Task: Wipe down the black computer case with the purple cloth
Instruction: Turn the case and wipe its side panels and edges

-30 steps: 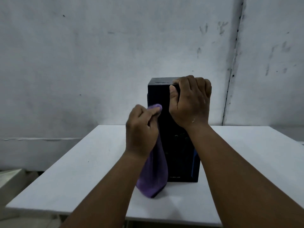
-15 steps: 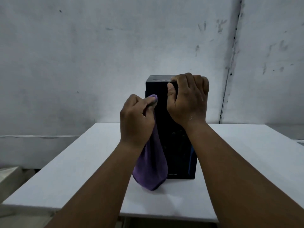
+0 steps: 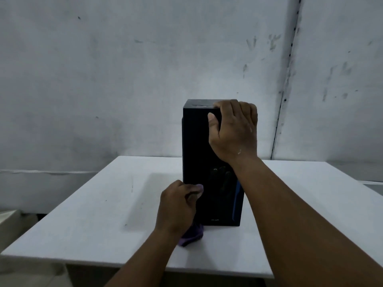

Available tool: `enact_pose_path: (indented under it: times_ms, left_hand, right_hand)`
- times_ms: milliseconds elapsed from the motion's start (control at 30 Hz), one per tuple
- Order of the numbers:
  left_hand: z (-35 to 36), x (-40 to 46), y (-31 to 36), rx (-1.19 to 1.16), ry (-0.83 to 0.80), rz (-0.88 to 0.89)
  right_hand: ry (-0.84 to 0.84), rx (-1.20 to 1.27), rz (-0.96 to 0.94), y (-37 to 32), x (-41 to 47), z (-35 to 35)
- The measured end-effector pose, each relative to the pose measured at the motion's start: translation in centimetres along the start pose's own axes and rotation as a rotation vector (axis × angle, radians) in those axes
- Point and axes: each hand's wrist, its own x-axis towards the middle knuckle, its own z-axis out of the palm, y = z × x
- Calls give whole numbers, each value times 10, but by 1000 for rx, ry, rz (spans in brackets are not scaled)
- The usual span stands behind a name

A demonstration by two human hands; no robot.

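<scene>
Nearest you, the white table [image 3: 87, 222] shows its front edge and a few small dark specks on its matte top. Your left hand [image 3: 176, 210] sits low over it, fingers curled and pinching the cloth [image 3: 191, 237]. A purple fold peeks out at your fingertips against the lower left edge of the case's front, and the rest bunches under your palm and wrist, lying on the table just before the case's near left corner.

Beyond your left fingers the case [image 3: 196, 146] stands upright on the table, tall and black, with a glossy front that mirrors a hand and a blue strip down its lower right edge. A small pale logo sits near its base.

Higher and farther, your right hand [image 3: 233, 131] grips the case's top right corner. Its fingers lie close together, hooked over the top, and the thumb presses flat on the front face.

Behind your fingers the table runs back to a grey-white wall [image 3: 103, 69], scuffed and smudged. A dark vertical seam [image 3: 287, 79] runs down it to the right of your right hand.
</scene>
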Motion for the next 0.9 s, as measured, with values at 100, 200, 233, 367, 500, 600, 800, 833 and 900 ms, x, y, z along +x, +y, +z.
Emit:
enact_pose_path:
  times_ms: [100, 200, 233, 367, 500, 600, 800, 833, 900]
  left_hand:
    - [-27, 22, 33, -323, 75, -188]
    - [-53, 44, 61, -580, 63, -201]
    - [-59, 49, 68, -624, 26, -176]
    - [-65, 63, 79, -618, -129, -70]
    - [-68, 73, 71, -670, -103, -7]
    - [-71, 92, 65, -576, 140, 5]
    - [-65, 150, 55, -411, 112, 46]
    - [-62, 156, 53, -425, 67, 29]
    - [-55, 162, 47, -431, 47, 43]
  right_hand:
    - [26, 167, 31, -6, -16, -16]
    - [92, 417, 148, -23, -59, -29]
    - [69, 512, 209, -33, -74, -33]
    - [18, 755, 509, -63, -107, -40]
    - [170, 640, 573, -60, -95, -37]
    - [349, 490, 541, -42, -73, -35]
    - [426, 222, 390, -20, -34, -8]
    - [398, 233, 313, -26, -35, -1]
    - [308, 259, 144, -38, -42, 9]
